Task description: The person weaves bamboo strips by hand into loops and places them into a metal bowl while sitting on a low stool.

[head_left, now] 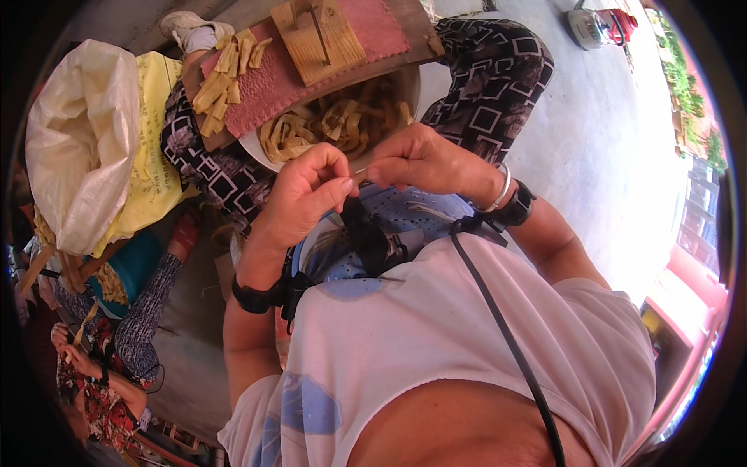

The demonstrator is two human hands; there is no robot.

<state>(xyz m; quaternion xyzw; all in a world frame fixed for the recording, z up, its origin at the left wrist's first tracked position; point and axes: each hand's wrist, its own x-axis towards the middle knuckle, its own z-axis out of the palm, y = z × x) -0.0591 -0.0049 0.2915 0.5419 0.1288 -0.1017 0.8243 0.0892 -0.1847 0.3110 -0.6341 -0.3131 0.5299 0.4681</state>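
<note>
Left hand (311,185): nearly closed, thumb and forefinger pinched together over the basin's near edge.
Right hand (416,159): also nearly closed, fingers curled, fingertips just beside the left ones.
Thin piece (359,173): a small pale bit pinched between the two hands, its ends hidden by the fingers.
Basin (254,152): pale, between the wearer's knees, just beyond the hands.
Loose strips (289,132): yellowish, curled and tangled inside the basin.
Pink cloth (268,97): spread on a board across the basin's far side.
Wooden block (317,43): on the cloth, with a dark slot along it.
Strip pile (222,82): short yellowish lengths heaped at the cloth's left end.
Sacks: a white one (82,140), open, beside a yellow one (156,148).
Co-worker (101,373): seated lower left, holding a strip near a teal basin (144,261).
</note>
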